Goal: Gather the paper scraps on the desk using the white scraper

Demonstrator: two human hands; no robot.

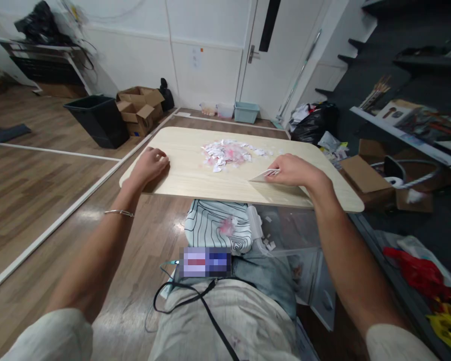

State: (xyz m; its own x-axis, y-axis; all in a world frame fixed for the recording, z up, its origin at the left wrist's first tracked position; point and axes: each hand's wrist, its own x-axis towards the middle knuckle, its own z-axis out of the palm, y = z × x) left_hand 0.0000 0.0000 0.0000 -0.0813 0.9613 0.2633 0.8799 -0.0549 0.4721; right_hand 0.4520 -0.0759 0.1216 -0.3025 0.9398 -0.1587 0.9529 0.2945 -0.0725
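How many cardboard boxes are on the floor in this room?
3, maybe more hidden. Two open boxes sit stacked by the black bin: upper box, lower box. One flat box lies right of the table.
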